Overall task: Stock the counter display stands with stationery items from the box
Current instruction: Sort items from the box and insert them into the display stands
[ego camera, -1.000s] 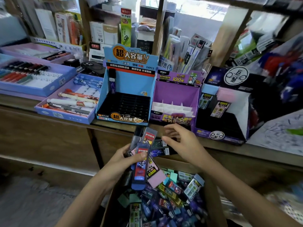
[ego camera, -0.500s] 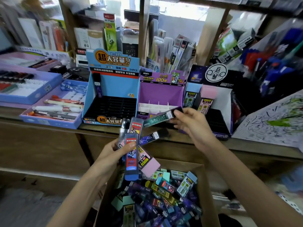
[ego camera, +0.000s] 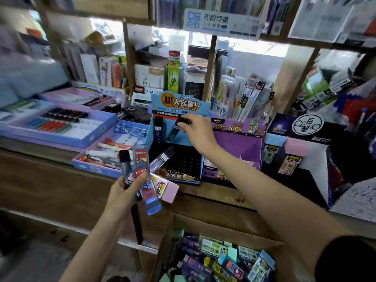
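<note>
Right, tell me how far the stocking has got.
Barely started. Done: one case stands in the blue stand. In hand: the right grip pinches a dark case at that stand; the left grip holds a fan of cases. Left: the box is full and the stand's tray mostly bare.

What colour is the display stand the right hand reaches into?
The display stand is light blue; head view.
</note>
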A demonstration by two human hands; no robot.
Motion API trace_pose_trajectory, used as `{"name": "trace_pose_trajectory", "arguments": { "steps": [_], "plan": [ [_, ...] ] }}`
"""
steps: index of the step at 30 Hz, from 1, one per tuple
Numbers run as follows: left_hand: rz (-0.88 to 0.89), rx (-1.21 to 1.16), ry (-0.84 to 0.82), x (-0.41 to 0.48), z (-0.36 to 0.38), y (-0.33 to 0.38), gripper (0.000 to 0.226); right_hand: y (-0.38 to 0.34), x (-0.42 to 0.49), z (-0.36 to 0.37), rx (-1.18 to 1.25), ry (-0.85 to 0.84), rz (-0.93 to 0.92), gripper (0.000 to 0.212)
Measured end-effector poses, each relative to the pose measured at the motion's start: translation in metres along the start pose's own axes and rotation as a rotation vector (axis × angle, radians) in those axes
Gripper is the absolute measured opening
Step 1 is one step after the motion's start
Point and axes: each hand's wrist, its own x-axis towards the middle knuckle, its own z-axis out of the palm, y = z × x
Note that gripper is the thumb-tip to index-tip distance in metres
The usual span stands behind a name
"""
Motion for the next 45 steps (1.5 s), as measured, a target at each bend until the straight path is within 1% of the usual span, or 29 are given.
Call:
{"name": "trace_pose_trajectory", "arguments": {
  "steps": [1,4,9,11,14,17,19,21,24,26,29,31,33,34,35,37,38,39,41,43,45],
  "plan": [
    [-0.004,0.003,0.0,0.002,-0.003,-0.001,0.013,0.002,0.005,0.005,-0.026,-0.011,-0.006,0.017],
    [-0.018,-0.017,-0.006,0.005,-0.009,-0.004,0.021,0.004,0.016,0.014,-0.002,-0.077,0.036,0.017],
    [-0.028,-0.041,-0.008,0.009,-0.013,-0.007,0.022,0.002,0.032,0.016,0.043,-0.132,0.066,0.018],
    [-0.021,-0.058,-0.011,0.01,-0.013,-0.008,0.02,0.001,0.035,0.015,0.025,-0.165,0.056,0.02],
    [-0.021,-0.07,-0.021,0.01,-0.014,-0.008,0.026,0.0,0.035,0.02,-0.017,-0.205,0.035,0.021],
    [-0.03,-0.067,-0.031,0.011,-0.016,-0.008,0.028,-0.002,0.038,0.024,0.031,-0.186,0.157,0.029],
    [-0.029,-0.066,-0.034,0.01,-0.016,-0.008,0.031,-0.001,0.038,0.029,0.097,-0.17,0.265,0.028],
    [-0.024,-0.067,-0.034,0.01,-0.015,-0.007,0.033,0.002,0.035,0.036,0.127,-0.14,0.33,0.03],
    [-0.021,-0.071,-0.035,0.008,-0.014,-0.006,0.034,0.003,0.031,0.044,0.062,-0.093,0.338,0.023],
    [-0.015,-0.063,-0.038,0.007,-0.013,-0.004,0.034,0.0,0.032,0.043,0.007,-0.106,0.346,0.029],
    [-0.008,-0.061,-0.037,0.004,-0.012,-0.002,0.034,-0.007,0.027,0.033,-0.133,-0.189,0.339,0.041],
    [-0.01,-0.06,-0.023,0.002,-0.011,0.001,0.034,-0.01,0.015,0.025,-0.17,-0.146,0.277,0.048],
    [-0.01,-0.056,-0.01,0.002,-0.009,0.003,0.032,-0.014,-0.005,0.017,-0.067,-0.088,0.219,0.045],
    [-0.008,-0.052,-0.008,0.002,-0.007,0.005,0.029,-0.016,-0.016,0.014,0.041,-0.095,0.233,0.04],
    [-0.005,-0.049,-0.012,0.002,-0.004,0.007,0.026,-0.017,-0.027,0.011,0.179,-0.133,0.288,0.035],
    [0.001,-0.049,-0.026,0.002,0.002,0.009,0.021,-0.015,-0.048,0.009,0.505,-0.262,0.474,0.031],
    [0.0,-0.046,-0.034,0.002,0.006,0.011,0.021,-0.014,-0.056,0.009,0.639,-0.306,0.547,0.027],
    [-0.005,-0.041,-0.044,0.001,0.01,0.012,0.025,-0.011,-0.061,0.009,0.718,-0.323,0.582,0.021],
    [-0.02,-0.042,-0.064,0.0,0.017,0.011,0.036,-0.009,-0.067,0.006,0.799,-0.292,0.602,0.009],
    [-0.035,-0.063,-0.076,-0.002,0.022,0.01,0.043,-0.006,-0.068,0.002,0.838,-0.26,0.606,0.008],
    [-0.04,-0.074,-0.087,-0.003,0.025,0.008,0.044,-0.004,-0.067,-0.002,0.819,-0.256,0.596,0.01]
  ]
}}
